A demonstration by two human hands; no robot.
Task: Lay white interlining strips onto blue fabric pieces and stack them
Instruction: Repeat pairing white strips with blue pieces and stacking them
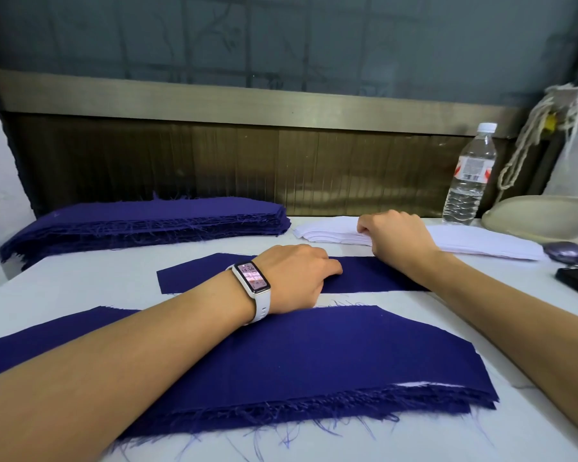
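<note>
Interlining strips (pixel 414 240) being picked from the far-right white pile; step in hand judged as fetching one strip for the single blue piece (pixel 374 275).

Single blue piece is laid flat mid-table, pinned by the left hand (pixel 294 278), palm down, fingers flat, nothing gripped; right hand (pixel 394 235) is curled at the pile's near edge, fingertips hidden, so hold on a strip cannot be told; raw blue stack (pixel 147 221) sits far left, finished stack (pixel 314 361) near; next move judged: one strip separated, aligned onto the pinned piece.
</note>
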